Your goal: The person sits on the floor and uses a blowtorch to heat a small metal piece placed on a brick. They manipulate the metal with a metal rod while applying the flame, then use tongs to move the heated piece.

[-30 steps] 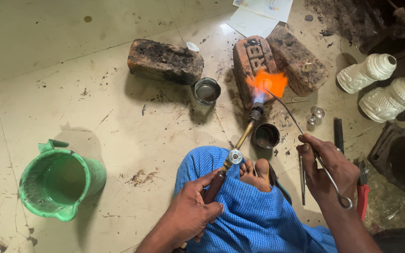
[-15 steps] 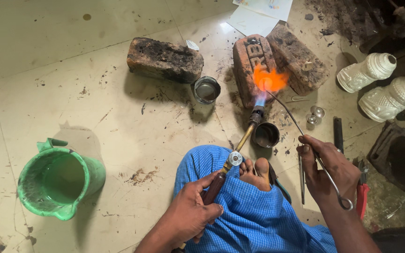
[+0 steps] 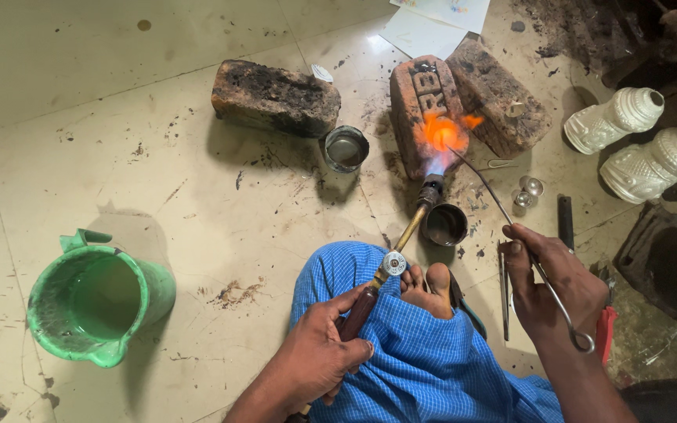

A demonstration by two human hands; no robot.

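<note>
My left hand [image 3: 319, 356] grips the dark handle of a brass gas torch [image 3: 401, 243] that rests over my blue-clothed knee. Its nozzle points away from me and throws an orange flame [image 3: 444, 133] onto a reddish brick [image 3: 425, 106]. My right hand [image 3: 554, 286] pinches a long thin metal wire tool [image 3: 511, 219] with a loop at its near end. The wire's far tip reaches into the flame on the brick. My bare toes [image 3: 429, 286] show just below the torch.
A small metal cup [image 3: 444, 225] stands beside the torch nozzle and another cup [image 3: 346, 149] sits left of the brick. Two more bricks [image 3: 276, 98] lie nearby. A green jug [image 3: 95, 301] stands at left. White ornate vessels [image 3: 613, 121] and tweezers [image 3: 503, 294] lie at right.
The flame flickers and has spread a little to the right on the brick. Both hands hold nearly the same positions.
</note>
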